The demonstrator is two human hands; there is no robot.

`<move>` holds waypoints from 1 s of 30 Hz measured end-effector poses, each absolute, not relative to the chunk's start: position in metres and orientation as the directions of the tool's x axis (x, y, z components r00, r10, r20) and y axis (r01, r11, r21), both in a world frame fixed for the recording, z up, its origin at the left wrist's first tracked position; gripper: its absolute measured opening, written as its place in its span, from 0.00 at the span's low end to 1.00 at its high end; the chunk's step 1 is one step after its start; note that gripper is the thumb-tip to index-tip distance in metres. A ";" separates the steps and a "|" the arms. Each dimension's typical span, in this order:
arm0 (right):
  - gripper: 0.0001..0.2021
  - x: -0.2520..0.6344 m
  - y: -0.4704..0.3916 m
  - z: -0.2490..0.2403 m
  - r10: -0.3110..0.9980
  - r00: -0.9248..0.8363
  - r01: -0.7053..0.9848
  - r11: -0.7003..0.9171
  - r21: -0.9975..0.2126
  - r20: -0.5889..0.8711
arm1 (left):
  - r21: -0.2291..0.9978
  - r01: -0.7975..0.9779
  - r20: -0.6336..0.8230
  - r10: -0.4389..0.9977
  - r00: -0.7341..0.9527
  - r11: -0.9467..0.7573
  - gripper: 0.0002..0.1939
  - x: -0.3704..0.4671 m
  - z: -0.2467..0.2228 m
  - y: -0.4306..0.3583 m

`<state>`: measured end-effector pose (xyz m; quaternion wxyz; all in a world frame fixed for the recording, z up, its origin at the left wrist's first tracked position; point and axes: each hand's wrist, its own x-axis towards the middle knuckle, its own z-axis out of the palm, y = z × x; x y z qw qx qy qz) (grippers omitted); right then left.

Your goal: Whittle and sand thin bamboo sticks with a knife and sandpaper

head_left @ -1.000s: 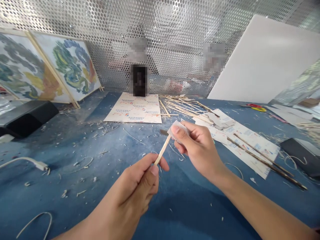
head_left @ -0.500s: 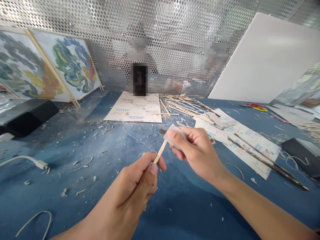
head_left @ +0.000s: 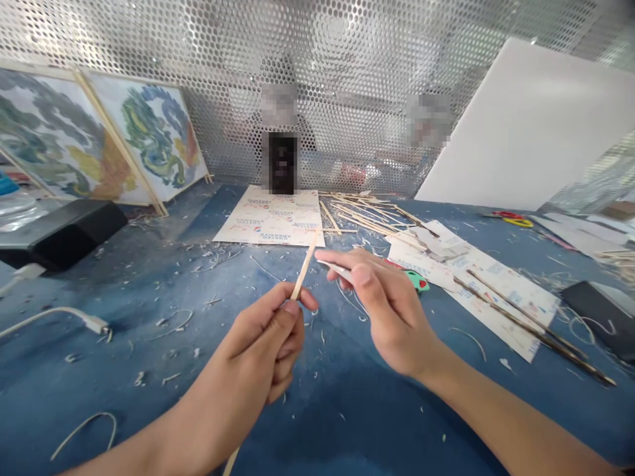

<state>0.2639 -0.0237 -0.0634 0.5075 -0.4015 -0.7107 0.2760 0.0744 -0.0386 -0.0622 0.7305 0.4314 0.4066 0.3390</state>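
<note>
My left hand (head_left: 270, 340) is closed around a thin bamboo strip (head_left: 306, 264). The strip's upper end points up and away from me, and its lower end shows below my wrist. Between the thumb and fingers of my right hand (head_left: 381, 301) is a small folded piece of sandpaper (head_left: 335, 268), seen nearly edge-on with its pale side showing. The sandpaper is close to the strip's right side, apart from it. Just behind my right hand, a green and red object (head_left: 417, 281) lies partly hidden.
Printed sandpaper sheets (head_left: 268, 215) lie at the back and right, with dark sticks (head_left: 526, 324) on one. Several strips (head_left: 364, 211) are piled behind. Scissors (head_left: 513, 218), a black box (head_left: 64, 231), a white cable (head_left: 64, 314) and painted panels (head_left: 159, 139) surround shavings on the blue table (head_left: 367, 423).
My right hand has turned and the sandpaper has come off the strip's tip, leaving that end bare. My left hand has shifted slightly left with the strip. The view has moved a little.
</note>
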 end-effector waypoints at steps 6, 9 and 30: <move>0.17 0.258 -0.025 -0.066 0.826 -0.237 0.415 0.563 -0.715 0.512 | 0.892 -0.182 -0.281 0.824 0.492 0.413 0.16 0.074 -0.065 -0.041; 0.15 0.257 -0.026 -0.065 0.839 -0.229 0.414 0.542 -0.731 0.493 | 0.889 -0.190 -0.278 0.821 0.498 0.416 0.17 0.073 -0.067 -0.042; 0.18 0.257 -0.020 -0.066 0.971 -0.194 -0.281 0.084 -0.956 0.143 | 0.914 -0.264 -0.179 0.888 0.423 0.310 0.07 0.072 -0.058 -0.033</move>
